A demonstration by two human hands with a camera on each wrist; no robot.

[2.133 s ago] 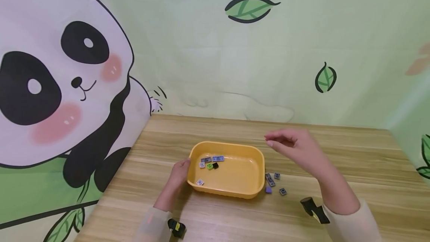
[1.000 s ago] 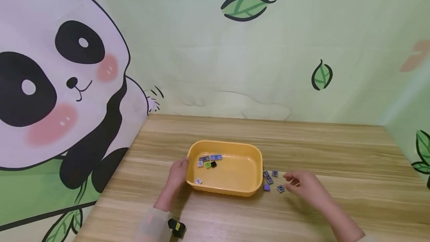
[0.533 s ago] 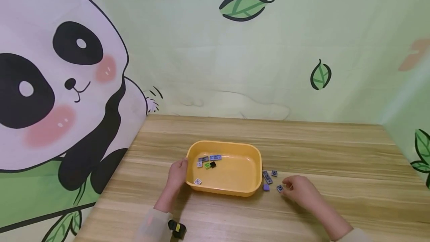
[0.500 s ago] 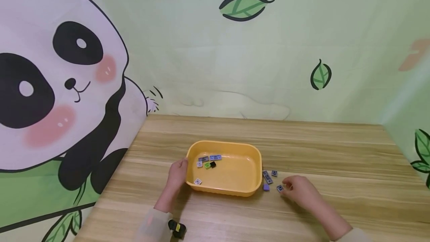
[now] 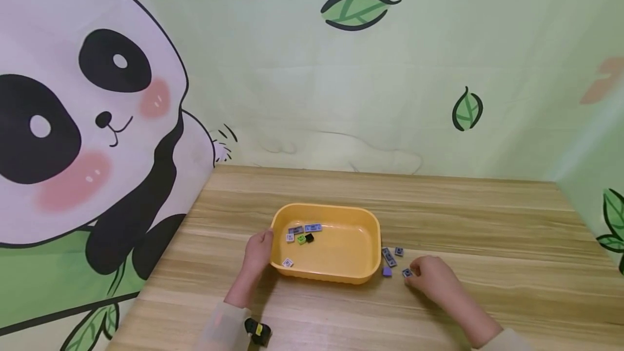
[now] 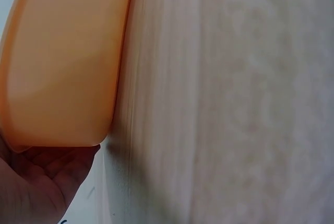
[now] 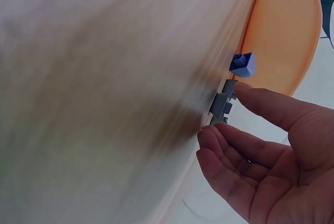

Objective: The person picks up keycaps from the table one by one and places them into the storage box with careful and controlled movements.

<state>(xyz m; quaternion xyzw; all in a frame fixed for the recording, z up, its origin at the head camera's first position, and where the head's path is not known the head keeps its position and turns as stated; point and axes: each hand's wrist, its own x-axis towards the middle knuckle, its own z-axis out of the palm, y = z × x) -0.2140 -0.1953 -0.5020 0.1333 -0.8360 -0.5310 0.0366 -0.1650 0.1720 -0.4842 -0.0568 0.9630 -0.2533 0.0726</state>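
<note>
My left hand (image 5: 257, 253) grips the left end of a yellow plastic tray (image 5: 348, 279), thumb at the rim; in the left wrist view the fingers (image 6: 68, 169) curl against its end wall. At the tray's right, my right hand (image 5: 431, 278) pinches a small dark grey toy brick (image 5: 407, 273) lying on the table. In the right wrist view, thumb (image 7: 266, 104) and fingertips stand on either side of the grey brick (image 7: 221, 105). Close by are a long grey brick (image 5: 389, 257), another small grey brick (image 5: 399, 252) and a purple brick (image 5: 387, 272).
Inside the tray lie a blue brick (image 5: 313, 227), a grey brick (image 5: 296, 229), a green brick (image 5: 301, 239), a black brick (image 5: 309, 238) and two white bricks (image 5: 287, 262). The wooden table (image 5: 468, 210) meets a panda-printed backdrop (image 5: 273, 69).
My right hand has come down from above the table to the small grey brick, and its fingers have drawn in around it. The left hand stays on the tray.
</note>
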